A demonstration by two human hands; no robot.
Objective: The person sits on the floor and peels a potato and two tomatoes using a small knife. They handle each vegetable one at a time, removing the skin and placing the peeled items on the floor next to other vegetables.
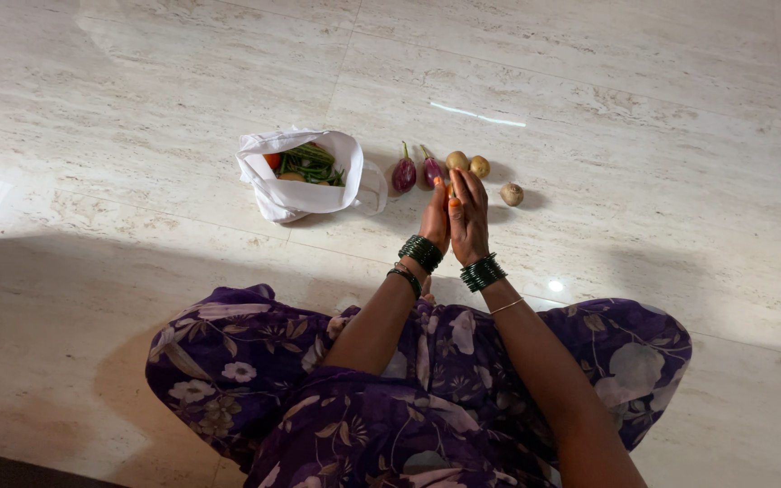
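My left hand point(434, 221) and my right hand point(469, 215) are held palm to palm just above the floor, fingers straight and pointing away from me. A small orange spot shows between them; I cannot tell whether it is an object. Just beyond the fingertips lie two small purple eggplants point(404, 173) point(431, 168) and two pale potatoes point(456, 161) point(479, 166). A third potato point(512, 193) lies alone to the right of my right hand. Both wrists carry dark green bangles.
An open white bag point(296, 194) sits on the pale stone floor point(662, 181) left of the eggplants, holding green beans point(311, 164) and something orange-red point(272, 160). My crossed legs in purple flowered cloth point(255, 361) fill the lower frame.
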